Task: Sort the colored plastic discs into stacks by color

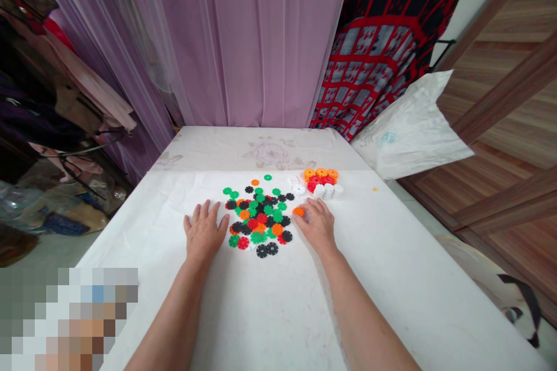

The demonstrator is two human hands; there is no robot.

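Notched plastic discs in green, black, red and orange lie in a loose pile (261,214) on the white table. My left hand (204,229) rests flat just left of the pile, fingers spread and holding nothing. On the pile's right side, my right hand (317,225) has its thumb and forefinger closed on an orange disc (298,211). Beyond that hand stand rows of sorted discs: orange discs (321,174) at the back, red discs (314,184) in the middle, and white discs (328,191) in front. A few loose white discs (297,186) lie left of these rows.
The white table (261,313) has a flowered cover (272,151) showing at its far end. A purple curtain (261,40) hangs behind. A white bag (418,133) stands by the right edge, and clothes (65,81) hang at the left.
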